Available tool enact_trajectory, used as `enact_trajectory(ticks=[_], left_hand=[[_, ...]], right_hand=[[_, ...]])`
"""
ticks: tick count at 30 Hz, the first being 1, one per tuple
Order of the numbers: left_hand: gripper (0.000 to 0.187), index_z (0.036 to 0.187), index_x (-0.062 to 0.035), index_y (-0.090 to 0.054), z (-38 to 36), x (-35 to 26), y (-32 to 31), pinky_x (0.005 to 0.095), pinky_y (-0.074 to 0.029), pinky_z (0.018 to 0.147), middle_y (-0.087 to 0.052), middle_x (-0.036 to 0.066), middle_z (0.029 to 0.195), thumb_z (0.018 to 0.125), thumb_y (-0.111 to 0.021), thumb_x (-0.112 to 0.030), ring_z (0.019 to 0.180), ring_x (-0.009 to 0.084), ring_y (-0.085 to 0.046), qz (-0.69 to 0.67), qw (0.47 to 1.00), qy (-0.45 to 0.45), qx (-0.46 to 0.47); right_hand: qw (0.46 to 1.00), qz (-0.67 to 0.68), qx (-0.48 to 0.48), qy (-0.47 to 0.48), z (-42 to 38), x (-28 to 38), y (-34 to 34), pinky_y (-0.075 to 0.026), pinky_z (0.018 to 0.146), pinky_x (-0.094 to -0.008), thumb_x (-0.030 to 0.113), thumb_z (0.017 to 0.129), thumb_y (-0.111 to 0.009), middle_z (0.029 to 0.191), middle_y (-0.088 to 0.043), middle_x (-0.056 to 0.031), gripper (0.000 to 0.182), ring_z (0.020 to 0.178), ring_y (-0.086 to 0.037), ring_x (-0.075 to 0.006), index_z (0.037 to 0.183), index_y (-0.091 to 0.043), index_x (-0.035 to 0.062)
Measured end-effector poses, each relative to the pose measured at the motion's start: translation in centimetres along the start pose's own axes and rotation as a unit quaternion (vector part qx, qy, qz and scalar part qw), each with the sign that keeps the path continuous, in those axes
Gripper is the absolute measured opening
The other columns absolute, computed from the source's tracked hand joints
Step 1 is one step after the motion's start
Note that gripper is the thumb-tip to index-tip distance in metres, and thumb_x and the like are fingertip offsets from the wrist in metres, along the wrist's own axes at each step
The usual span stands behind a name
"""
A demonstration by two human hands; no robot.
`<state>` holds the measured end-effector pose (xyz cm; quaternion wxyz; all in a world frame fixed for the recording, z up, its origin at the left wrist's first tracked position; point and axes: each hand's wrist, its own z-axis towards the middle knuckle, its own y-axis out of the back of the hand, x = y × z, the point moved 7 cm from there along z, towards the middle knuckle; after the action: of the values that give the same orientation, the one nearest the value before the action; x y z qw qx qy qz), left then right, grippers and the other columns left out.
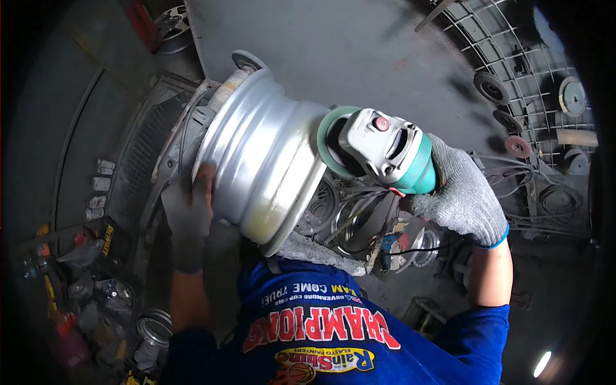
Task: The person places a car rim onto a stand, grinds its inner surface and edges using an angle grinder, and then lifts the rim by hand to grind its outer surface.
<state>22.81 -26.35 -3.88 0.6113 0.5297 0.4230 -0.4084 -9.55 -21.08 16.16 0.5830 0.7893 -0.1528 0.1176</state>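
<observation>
A silver wheel rim (263,154) is mounted on its side in front of my chest, its right lip patchy and yellowish near the bottom. My right hand (465,196), in a grey knit glove with a blue cuff, is wrapped round a green and grey angle grinder (391,151). The grinder's green disc (337,141) is at the rim's right edge; whether they touch is unclear. My left hand (190,205), in a dark, worn glove, is at the rim's left edge in shadow, its fingers partly visible and their grip unclear.
A wire rack (513,61) with discs stands at the upper right. Coiled hoses (558,199) hang at the right. Tools and clutter (80,289) fill the lower left, beside small cans (101,184). More rims (173,25) lie at the upper left and behind the mounted one.
</observation>
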Motion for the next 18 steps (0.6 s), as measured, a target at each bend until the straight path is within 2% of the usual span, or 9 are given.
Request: enact_trajectory(ticks=[2,5,8,9,11,13,14,16,18], left_hand=[[0.025,0.084,0.0025,-0.065,-1.4,0.8,0.9,0.0278,-0.043,0.05,-0.056,0.002,0.062,0.095,-0.061,-0.02,0.056,0.0062,-0.054,0.042,0.995,-0.056,-0.066],[0.024,0.09,0.0023,-0.065,-4.6,10.8,1.7,0.0294,-0.043,0.049,-0.057,0.004,0.065,0.097,-0.061,-0.021,0.054,0.0086,-0.053,-0.148,0.978,0.144,-0.025],[0.023,0.097,0.0019,-0.066,-4.7,12.1,1.8,0.0289,-0.043,0.05,-0.056,0.004,0.068,0.098,-0.06,-0.021,0.054,0.0092,-0.052,-0.281,0.941,0.184,-0.05],[0.023,0.098,0.0014,-0.066,-3.1,8.9,2.4,0.0305,-0.044,0.052,-0.057,0.004,0.071,0.099,-0.06,-0.021,0.056,0.0108,-0.053,-0.129,0.991,0.003,-0.039],[0.023,0.1,0.0008,-0.067,-1.4,3.7,2.4,0.0321,-0.045,0.053,-0.058,0.004,0.073,0.099,-0.059,-0.021,0.058,0.0123,-0.054,0.032,0.983,-0.178,-0.028],[0.026,0.099,0.0022,-0.067,0.8,-2.8,0.9,0.0385,-0.048,0.06,-0.064,0.012,0.075,0.099,-0.06,-0.023,0.064,0.0245,-0.062,0.021,0.997,-0.064,0.042],[0.026,0.099,0.0022,-0.067,1.8,-4.6,0.1,0.0385,-0.048,0.06,-0.064,0.012,0.075,0.099,-0.06,-0.023,0.064,0.0245,-0.062,0.022,0.997,-0.064,0.042],[0.028,0.099,0.0022,-0.068,3.6,-6.4,-1.7,0.0434,-0.049,0.064,-0.066,0.02,0.078,0.098,-0.06,-0.025,0.071,0.0367,-0.065,0.163,0.981,-0.063,0.084],[0.028,0.099,0.0015,-0.069,4.0,-5.2,-2.0,0.043,-0.049,0.064,-0.066,0.022,0.08,0.097,-0.061,-0.025,0.073,0.0382,-0.065,0.166,0.979,-0.079,0.082]], right_hand=[[0.999,-0.006,-0.026,0.027,0.1,-0.4,0.2,-0.054,0.082,-0.0446,0.021,0.068,-0.073,0.096,-0.069,-0.0256,0.061,0.095,-0.068,-0.0431,0.124,-0.056,0.0004],[0.999,0.002,0.001,-0.035,-0.3,-0.4,0.6,-0.054,0.082,-0.0446,0.022,0.068,-0.073,0.097,-0.069,-0.0259,0.062,0.095,-0.068,-0.0432,0.124,-0.056,0.0004],[0.999,-0.017,0.0,-0.033,-1.0,-0.7,0.7,-0.055,0.082,-0.0453,0.023,0.068,-0.072,0.097,-0.069,-0.0262,0.063,0.095,-0.067,-0.0438,0.125,-0.056,0.001],[0.999,-0.016,-0.005,-0.03,-1.3,-0.7,0.8,-0.055,0.082,-0.0453,0.023,0.068,-0.072,0.097,-0.069,-0.0262,0.063,0.095,-0.067,-0.0438,0.125,-0.056,0.001],[0.998,-0.001,-0.039,-0.043,-2.4,-0.6,1.0,-0.052,0.089,-0.0405,0.019,0.06,-0.078,0.104,-0.07,-0.0216,0.071,0.102,-0.068,-0.0396,0.126,-0.058,0.0016],[0.999,-0.002,-0.042,-0.004,-3.0,-0.1,0.8,-0.054,0.08,-0.0475,0.025,0.068,-0.073,0.096,-0.068,-0.027,0.063,0.095,-0.066,-0.0451,0.124,-0.056,0.0019],[0.999,-0.001,-0.036,-0.004,-3.2,0.2,0.6,-0.054,0.08,-0.0475,0.024,0.067,-0.073,0.097,-0.068,-0.0272,0.064,0.096,-0.066,-0.0452,0.124,-0.056,0.0022],[1.0,-0.009,-0.009,-0.011,-3.4,0.8,0.2,-0.054,0.08,-0.0483,0.024,0.066,-0.073,0.096,-0.068,-0.0267,0.065,0.095,-0.065,-0.0456,0.126,-0.055,0.0029],[1.0,-0.016,0.0,0.002,-3.7,1.0,-0.5,-0.054,0.08,-0.0489,0.024,0.067,-0.072,0.095,-0.068,-0.0265,0.065,0.094,-0.065,-0.0458,0.125,-0.055,0.0029]])
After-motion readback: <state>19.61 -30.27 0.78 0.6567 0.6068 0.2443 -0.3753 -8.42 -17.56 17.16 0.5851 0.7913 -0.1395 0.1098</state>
